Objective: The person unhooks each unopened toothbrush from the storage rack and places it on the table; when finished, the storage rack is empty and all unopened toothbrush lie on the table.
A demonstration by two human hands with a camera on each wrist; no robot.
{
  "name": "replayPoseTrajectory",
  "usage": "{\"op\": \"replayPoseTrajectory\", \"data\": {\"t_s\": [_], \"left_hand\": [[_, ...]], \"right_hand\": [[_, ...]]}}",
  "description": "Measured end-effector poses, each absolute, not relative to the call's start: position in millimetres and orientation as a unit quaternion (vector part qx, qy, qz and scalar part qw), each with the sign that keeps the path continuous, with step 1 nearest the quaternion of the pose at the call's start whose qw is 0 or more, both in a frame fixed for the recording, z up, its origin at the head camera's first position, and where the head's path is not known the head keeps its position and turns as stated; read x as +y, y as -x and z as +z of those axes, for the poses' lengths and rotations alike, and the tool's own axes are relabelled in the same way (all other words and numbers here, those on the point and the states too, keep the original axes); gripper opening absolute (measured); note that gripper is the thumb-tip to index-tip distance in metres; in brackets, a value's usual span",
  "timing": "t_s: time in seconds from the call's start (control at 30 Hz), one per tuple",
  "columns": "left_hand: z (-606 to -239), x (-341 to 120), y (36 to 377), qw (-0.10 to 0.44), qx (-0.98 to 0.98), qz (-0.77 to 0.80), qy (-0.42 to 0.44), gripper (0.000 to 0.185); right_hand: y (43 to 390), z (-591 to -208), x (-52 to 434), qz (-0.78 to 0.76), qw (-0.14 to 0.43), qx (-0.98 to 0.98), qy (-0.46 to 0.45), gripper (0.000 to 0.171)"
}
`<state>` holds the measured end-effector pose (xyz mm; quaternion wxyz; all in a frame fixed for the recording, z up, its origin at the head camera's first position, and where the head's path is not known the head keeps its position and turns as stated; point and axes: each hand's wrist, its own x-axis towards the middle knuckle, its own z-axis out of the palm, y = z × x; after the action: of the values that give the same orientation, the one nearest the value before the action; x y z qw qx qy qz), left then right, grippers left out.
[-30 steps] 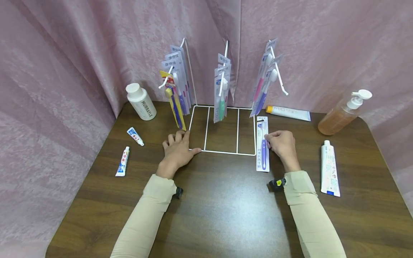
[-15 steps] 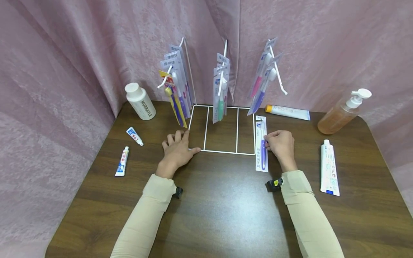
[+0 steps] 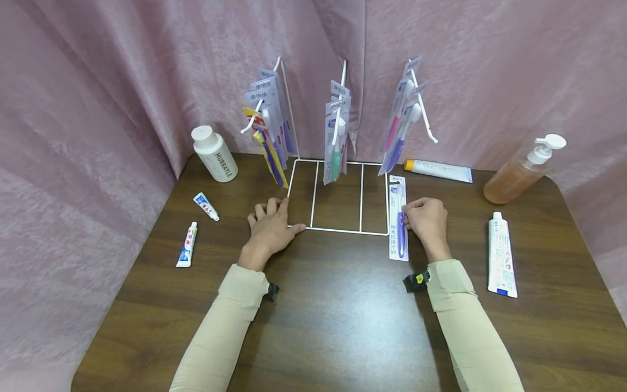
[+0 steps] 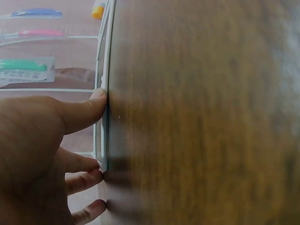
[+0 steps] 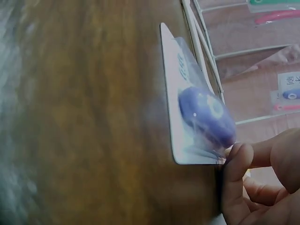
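Note:
A white wire rack [image 3: 338,231] stands on the brown table, packaged toothbrushes hanging from its three hooks. My left hand [image 3: 270,227] rests with spread fingers at the front left corner of the rack's base; in the left wrist view its thumb [image 4: 84,114] lies against the white wire. Flat on the table, just right of the base, lies a packaged purple toothbrush [image 3: 401,234]. My right hand [image 3: 428,219] pinches its right edge between thumb and forefinger, as the right wrist view shows beside the purple handle [image 5: 206,115].
A white bottle [image 3: 215,155] and two small toothpaste tubes [image 3: 186,246] are at left. Behind the right hand lies an orange-capped tube [image 3: 438,170]. Farther right are a pump bottle [image 3: 516,174] and a large white tube [image 3: 501,253]. A pink curtain [image 3: 465,81] hangs behind.
The yellow-carded toothbrush on the left hook has swung, its lower end shifting right and back. The right forearm has shifted slightly left; the left hand stays in place.

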<state>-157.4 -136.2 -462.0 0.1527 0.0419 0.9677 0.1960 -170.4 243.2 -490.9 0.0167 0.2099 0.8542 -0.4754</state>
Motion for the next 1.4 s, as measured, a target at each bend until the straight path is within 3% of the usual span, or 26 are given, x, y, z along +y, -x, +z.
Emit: {"op": "replayPoseTrajectory", "data": {"t_s": [0.2, 0.4, 0.57, 0.73, 1.0, 1.4], "left_hand": [[-463.1, -134.7, 157.0, 0.157, 0.967, 0.195, -0.039, 0.097], [-459.7, -132.8, 153.3, 0.157, 0.969, 0.187, -0.036, 0.096], [-456.6, -132.5, 150.7, 0.157, 0.970, 0.181, -0.037, 0.095], [-455.7, -131.6, 149.6, 0.158, 0.970, 0.182, -0.040, 0.096], [-456.4, -130.9, 151.9, 0.157, 0.970, 0.183, -0.038, 0.096], [-458.6, -130.6, 154.2, 0.155, 0.970, 0.182, -0.037, 0.095]], "right_hand": [[160.0, -457.0, 232.4, -0.456, -0.006, 0.867, -0.202, 0.036], [175.4, -417.3, 222.4, -0.586, -0.129, 0.793, -0.101, 0.042], [194.8, -387.7, 218.6, -0.685, -0.182, 0.705, -0.002, 0.039], [206.1, -374.1, 218.6, -0.714, -0.180, 0.676, 0.026, 0.027], [210.1, -367.4, 216.2, -0.741, -0.161, 0.651, 0.035, 0.025], [207.8, -364.2, 216.7, -0.716, -0.190, 0.670, 0.043, 0.021]]}}
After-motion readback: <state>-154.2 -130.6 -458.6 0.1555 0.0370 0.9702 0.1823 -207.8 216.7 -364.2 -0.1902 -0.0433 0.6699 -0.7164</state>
